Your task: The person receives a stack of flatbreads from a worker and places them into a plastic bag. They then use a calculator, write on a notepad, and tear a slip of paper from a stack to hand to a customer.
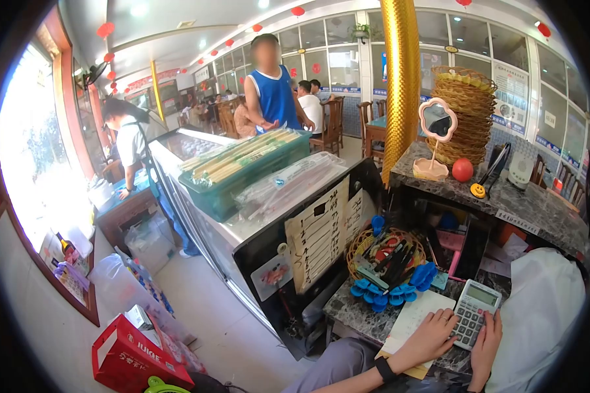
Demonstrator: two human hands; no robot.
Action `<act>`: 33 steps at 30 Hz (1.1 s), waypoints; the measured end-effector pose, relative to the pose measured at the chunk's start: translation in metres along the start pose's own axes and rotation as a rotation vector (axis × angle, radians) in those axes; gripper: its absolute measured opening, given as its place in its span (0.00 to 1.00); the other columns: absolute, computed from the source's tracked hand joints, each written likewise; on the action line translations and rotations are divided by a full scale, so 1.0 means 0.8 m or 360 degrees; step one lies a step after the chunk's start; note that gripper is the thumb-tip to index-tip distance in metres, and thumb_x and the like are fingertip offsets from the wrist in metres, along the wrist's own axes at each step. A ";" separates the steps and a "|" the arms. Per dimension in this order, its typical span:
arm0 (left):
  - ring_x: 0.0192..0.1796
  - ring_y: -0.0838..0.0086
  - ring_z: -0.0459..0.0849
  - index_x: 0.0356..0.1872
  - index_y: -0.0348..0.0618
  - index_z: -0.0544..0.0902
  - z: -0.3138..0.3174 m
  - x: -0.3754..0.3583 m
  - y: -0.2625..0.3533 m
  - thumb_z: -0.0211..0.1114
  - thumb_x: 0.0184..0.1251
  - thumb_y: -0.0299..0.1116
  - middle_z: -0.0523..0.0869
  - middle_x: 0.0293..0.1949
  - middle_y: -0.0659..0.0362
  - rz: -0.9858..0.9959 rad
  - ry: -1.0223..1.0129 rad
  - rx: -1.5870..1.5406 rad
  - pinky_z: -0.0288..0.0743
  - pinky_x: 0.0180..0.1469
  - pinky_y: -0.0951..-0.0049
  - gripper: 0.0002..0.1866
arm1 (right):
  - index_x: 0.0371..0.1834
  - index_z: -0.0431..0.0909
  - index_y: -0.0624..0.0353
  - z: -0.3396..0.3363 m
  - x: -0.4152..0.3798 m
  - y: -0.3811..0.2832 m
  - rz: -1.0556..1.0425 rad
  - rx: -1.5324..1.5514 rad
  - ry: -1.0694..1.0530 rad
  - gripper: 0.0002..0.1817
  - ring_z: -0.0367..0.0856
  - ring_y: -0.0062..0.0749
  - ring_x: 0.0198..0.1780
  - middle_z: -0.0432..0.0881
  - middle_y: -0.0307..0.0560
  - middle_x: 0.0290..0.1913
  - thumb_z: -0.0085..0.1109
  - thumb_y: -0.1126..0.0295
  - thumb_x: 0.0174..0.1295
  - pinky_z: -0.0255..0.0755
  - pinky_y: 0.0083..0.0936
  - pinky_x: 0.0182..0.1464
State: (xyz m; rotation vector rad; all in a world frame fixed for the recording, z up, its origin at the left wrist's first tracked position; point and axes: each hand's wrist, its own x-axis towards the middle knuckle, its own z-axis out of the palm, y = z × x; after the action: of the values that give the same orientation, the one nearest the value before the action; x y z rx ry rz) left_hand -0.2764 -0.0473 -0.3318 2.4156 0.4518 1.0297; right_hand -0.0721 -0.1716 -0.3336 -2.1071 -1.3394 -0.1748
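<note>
At the lower right, a silver-grey calculator [477, 314] with a small display lies tilted on the dark marbled counter. My left hand [428, 337], with a black band on the wrist and a ring on a finger, rests over a sheet of paper [418, 313]. Its fingers stretch out to the calculator's left edge, apart from one another. My right hand [486, 342] grips the calculator's right side, its fingertips beside the keys. Part of the lower keypad edge is hidden by my hands.
A wicker basket [354, 257] of pens with blue clips stands behind the paper. A mirror [437, 121], a red ball [462, 170] and stacked baskets [464, 98] top the raised counter. A green bin [216, 196] of chopsticks sits on the freezer; a person in blue [278, 98] stands beyond.
</note>
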 end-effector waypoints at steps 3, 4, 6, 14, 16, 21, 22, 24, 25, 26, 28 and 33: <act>0.61 0.48 0.77 0.63 0.33 0.75 -0.001 0.000 0.000 0.69 0.73 0.37 0.76 0.60 0.45 0.0000 -0.0005 -0.0002 0.72 0.62 0.53 0.25 | 0.76 0.75 0.62 0.000 0.000 -0.002 0.0024 0.0030 0.0010 0.23 0.65 0.65 0.81 0.64 0.68 0.83 0.43 0.72 0.82 0.59 0.47 0.82; 0.61 0.48 0.77 0.63 0.33 0.75 -0.001 0.000 0.000 0.69 0.73 0.37 0.76 0.60 0.45 0.0007 -0.0005 -0.0008 0.72 0.62 0.53 0.25 | 0.76 0.75 0.63 -0.001 0.000 -0.003 0.0013 0.0032 -0.0001 0.23 0.66 0.65 0.80 0.64 0.68 0.83 0.43 0.72 0.82 0.59 0.47 0.81; 0.61 0.48 0.77 0.63 0.33 0.75 -0.002 0.000 0.001 0.69 0.73 0.37 0.76 0.59 0.45 0.0016 0.0018 0.0006 0.73 0.61 0.54 0.24 | 0.75 0.75 0.63 -0.003 -0.001 -0.006 0.0006 0.0028 -0.0006 0.23 0.66 0.65 0.80 0.65 0.68 0.83 0.44 0.72 0.81 0.60 0.47 0.81; 0.59 0.48 0.79 0.60 0.34 0.77 -0.012 0.002 0.004 0.72 0.70 0.35 0.78 0.58 0.45 0.0026 0.0054 -0.0003 0.73 0.60 0.53 0.23 | 0.74 0.77 0.61 -0.006 -0.005 -0.022 0.0038 0.0082 0.0045 0.27 0.66 0.69 0.79 0.65 0.70 0.82 0.62 0.67 0.73 0.60 0.51 0.80; 0.57 0.46 0.80 0.57 0.34 0.78 -0.017 0.004 0.012 0.73 0.67 0.33 0.80 0.56 0.44 -0.0012 0.0070 0.0017 0.74 0.58 0.53 0.23 | 0.74 0.77 0.61 -0.018 -0.012 -0.036 0.0090 0.0065 0.0032 0.28 0.66 0.69 0.79 0.66 0.70 0.82 0.63 0.67 0.72 0.60 0.50 0.80; 0.60 0.44 0.80 0.57 0.31 0.77 0.024 0.002 -0.013 0.74 0.63 0.33 0.80 0.56 0.40 0.0076 0.0161 -0.0031 0.75 0.60 0.50 0.25 | 0.75 0.75 0.59 0.037 -0.002 0.065 -0.0211 0.0063 0.0185 0.32 0.64 0.70 0.80 0.68 0.69 0.80 0.67 0.65 0.66 0.59 0.58 0.80; 0.61 0.43 0.79 0.59 0.30 0.76 0.027 0.000 -0.014 0.73 0.64 0.34 0.79 0.59 0.40 0.0068 0.0173 -0.0044 0.75 0.61 0.50 0.27 | 0.77 0.73 0.64 0.033 0.006 0.077 -0.0267 0.0049 0.0068 0.30 0.63 0.67 0.82 0.66 0.69 0.81 0.63 0.68 0.72 0.57 0.52 0.82; 0.66 0.43 0.78 0.63 0.30 0.74 0.020 0.000 -0.012 0.72 0.67 0.36 0.78 0.63 0.37 0.0044 0.0077 -0.0047 0.73 0.65 0.51 0.29 | 0.80 0.70 0.62 0.018 0.015 0.058 -0.0061 -0.0003 -0.0097 0.32 0.61 0.67 0.82 0.62 0.70 0.83 0.61 0.66 0.74 0.57 0.53 0.82; 0.68 0.41 0.77 0.64 0.29 0.73 0.018 0.002 -0.011 0.72 0.67 0.36 0.77 0.64 0.34 0.0038 0.0014 -0.0105 0.71 0.67 0.50 0.30 | 0.80 0.70 0.62 0.007 0.014 0.030 -0.0108 0.0004 -0.0113 0.32 0.61 0.67 0.82 0.62 0.70 0.83 0.61 0.66 0.74 0.57 0.53 0.82; 0.68 0.41 0.77 0.64 0.29 0.73 0.022 0.003 -0.014 0.72 0.67 0.36 0.77 0.64 0.34 0.0018 0.0050 -0.0096 0.71 0.67 0.50 0.30 | 0.76 0.74 0.65 -0.010 0.009 -0.006 -0.0162 0.0008 -0.0043 0.29 0.67 0.72 0.77 0.68 0.75 0.77 0.62 0.63 0.75 0.62 0.54 0.78; 0.67 0.42 0.78 0.67 0.27 0.71 0.032 0.004 -0.018 0.72 0.68 0.40 0.75 0.67 0.33 0.0040 0.0121 -0.0121 0.71 0.67 0.50 0.35 | 0.69 0.80 0.70 -0.015 0.012 -0.016 -0.0279 0.0013 0.0051 0.29 0.74 0.75 0.70 0.76 0.79 0.69 0.66 0.57 0.76 0.68 0.54 0.75; 0.68 0.41 0.78 0.74 0.25 0.67 -0.042 0.000 0.035 0.73 0.68 0.43 0.76 0.69 0.33 -0.0146 -0.0107 -0.0059 0.70 0.70 0.50 0.41 | 0.70 0.79 0.74 -0.005 0.015 0.007 -0.0438 -0.0007 0.0086 0.32 0.76 0.72 0.69 0.78 0.78 0.68 0.65 0.53 0.78 0.70 0.54 0.74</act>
State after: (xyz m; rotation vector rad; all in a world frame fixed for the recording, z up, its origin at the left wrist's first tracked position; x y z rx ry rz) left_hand -0.2982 -0.0606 -0.2966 2.3654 0.5105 0.9074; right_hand -0.0611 -0.1661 -0.3275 -1.9003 -1.5924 -0.3465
